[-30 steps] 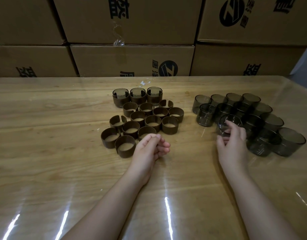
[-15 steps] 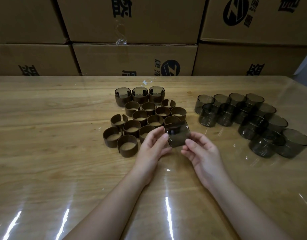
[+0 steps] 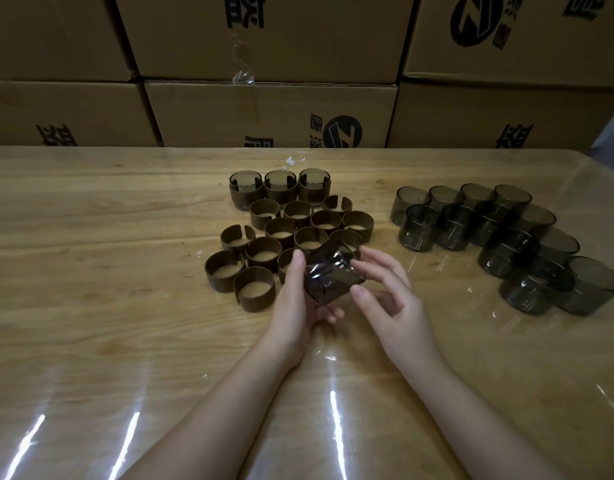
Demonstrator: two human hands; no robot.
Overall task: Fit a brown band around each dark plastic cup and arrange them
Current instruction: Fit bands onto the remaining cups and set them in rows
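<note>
A dark see-through plastic cup (image 3: 331, 277) is held tilted above the table, just in front of the loose bands. My left hand (image 3: 295, 306) grips it from the left, thumb on top and fingers underneath. My right hand (image 3: 399, 310) pinches its right end between thumb and forefinger, the other fingers spread away. Several empty brown split bands (image 3: 255, 294) lie clustered on the table beyond my left hand. Behind them three cups wearing bands (image 3: 280, 192) stand in a row. Several bare dark cups (image 3: 506, 233) stand grouped at the right.
The wooden table (image 3: 90, 271) has a glossy clear cover that reflects light near its front. Stacked cardboard boxes (image 3: 270, 112) form a wall along the table's far edge. A scrap of clear tape (image 3: 293, 160) lies behind the banded cups.
My right hand picked a bare cup from the right group and brought it to the middle. My left hand took hold of it, and the cup has since tilted over.
</note>
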